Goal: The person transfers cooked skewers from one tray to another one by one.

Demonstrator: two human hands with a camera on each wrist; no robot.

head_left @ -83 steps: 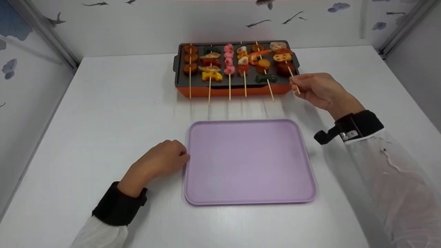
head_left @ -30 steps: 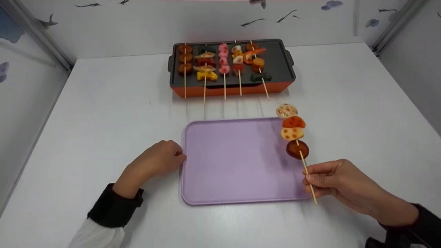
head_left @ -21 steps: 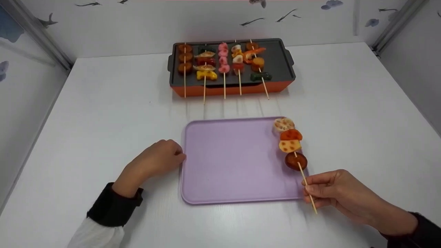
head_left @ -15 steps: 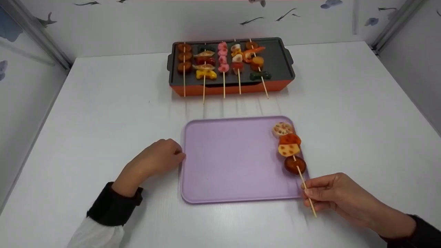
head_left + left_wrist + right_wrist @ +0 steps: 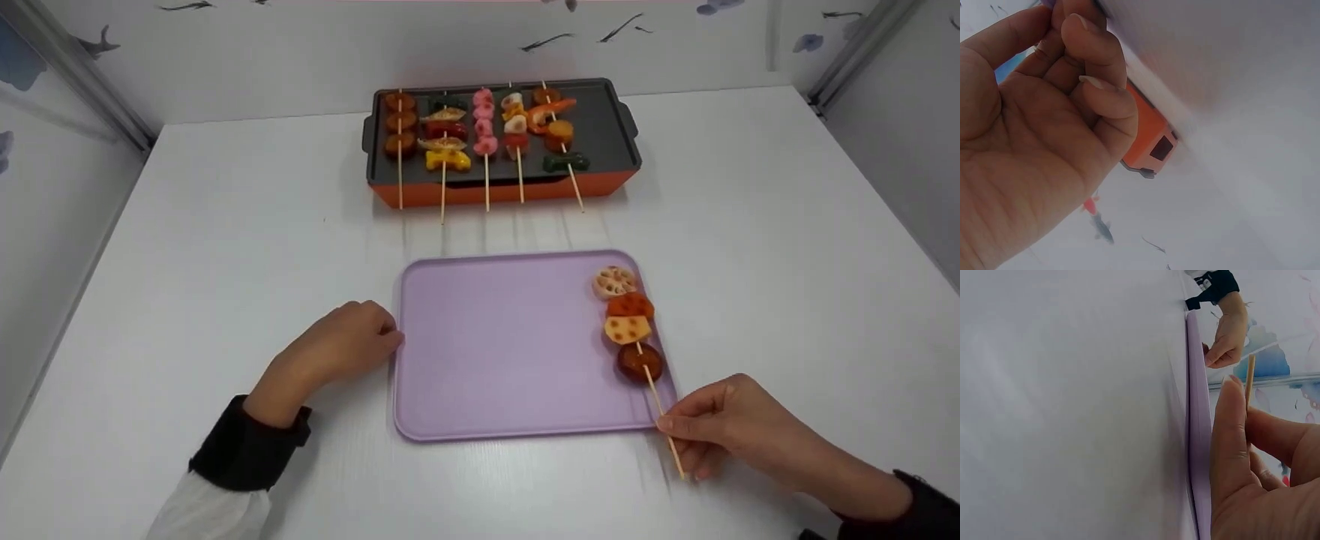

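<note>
A purple tray (image 5: 510, 352) lies on the white table in front of me. Along its right side rests a skewer (image 5: 628, 327) with a lotus slice, a red piece, a yellow piece and a brown round. My right hand (image 5: 671, 429) pinches the bare stick (image 5: 1249, 379) just past the tray's near right corner. My left hand (image 5: 352, 349) sits on the table with its fingers (image 5: 1092, 73) curled, and thumb and forefinger pinch the tray's left rim (image 5: 1199, 439). At the back stands an orange grill (image 5: 499, 191) with a dark plate and several loaded skewers (image 5: 486, 131).
The skewer sticks (image 5: 519, 180) jut over the grill's front edge toward the tray. Patterned walls close the table at the back and both sides. Bare white tabletop (image 5: 787, 247) lies left and right of the tray and grill.
My right hand lifted the rightmost skewer off the grill, carried it toward me and lowered it onto the tray's right side. The left hand stayed at the tray's left rim.
</note>
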